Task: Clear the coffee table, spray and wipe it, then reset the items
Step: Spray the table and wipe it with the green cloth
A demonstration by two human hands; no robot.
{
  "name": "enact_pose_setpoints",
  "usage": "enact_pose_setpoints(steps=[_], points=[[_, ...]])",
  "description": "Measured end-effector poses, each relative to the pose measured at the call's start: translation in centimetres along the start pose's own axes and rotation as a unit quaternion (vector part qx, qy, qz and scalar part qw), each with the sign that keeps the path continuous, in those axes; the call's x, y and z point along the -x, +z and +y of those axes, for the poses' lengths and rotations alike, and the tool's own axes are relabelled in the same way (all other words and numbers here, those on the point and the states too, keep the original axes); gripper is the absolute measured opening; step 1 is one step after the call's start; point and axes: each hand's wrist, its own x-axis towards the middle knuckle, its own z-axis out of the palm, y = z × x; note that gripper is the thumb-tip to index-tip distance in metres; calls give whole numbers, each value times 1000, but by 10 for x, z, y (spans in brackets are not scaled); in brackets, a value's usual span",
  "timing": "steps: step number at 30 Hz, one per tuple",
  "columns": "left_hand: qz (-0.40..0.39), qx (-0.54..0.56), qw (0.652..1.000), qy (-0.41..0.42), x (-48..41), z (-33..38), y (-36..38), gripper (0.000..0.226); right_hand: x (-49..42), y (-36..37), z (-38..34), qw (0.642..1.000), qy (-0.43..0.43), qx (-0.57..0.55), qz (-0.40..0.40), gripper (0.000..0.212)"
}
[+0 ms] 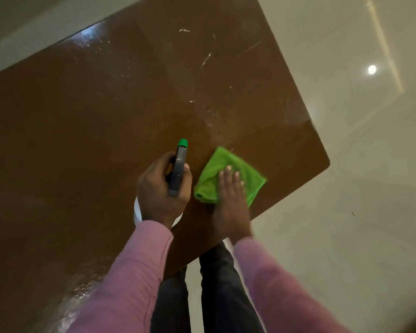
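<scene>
Head view showed the left hand (162, 188) curled round the neck of the bottle (178, 171). The grey trigger head and green nozzle projected forward past the knuckles, and the white body hung below the palm, over the table (82, 140). The right hand (231, 195) lay flat with fingers straight, pressing the cloth (222, 159) onto the tabletop just right of the bottle grip. Nothing was pinched; downward pressure alone held the cloth. Hand and cloth sat near the table's right edge. Beyond the fingertips, pale streaks (205, 59) and a wet sheen marked the top.

Assessment: the step in hand was judged to be wiping, with resetting not begun. The cloth appeared soft, light and folded, so it would likely bunch or slip from under the palm on the glossy, damp surface if pressure eased. It is best worked with the whole palm spread over its middle, or gathered at the folded edge nearest the left hand. The bottle looked like rigid plastic, its weight depending on a fill that could not be seen. The neck under the trigger head is the sound place to hold it.
</scene>
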Motion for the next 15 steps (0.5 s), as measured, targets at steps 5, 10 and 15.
enact_pose_setpoints(steps=[5,10,15], points=[[-3,27,1000,13,3,-6,-3,30,-146,-118,88,989,138,2,54,65],[-12,36,999,5,1,-5,-6,35,-157,-115,55,989,134,-4,64,64],[8,32,999,-3,-2,-3,-12,36,-39,-1,-48,997,-64,-2,-35,75]])
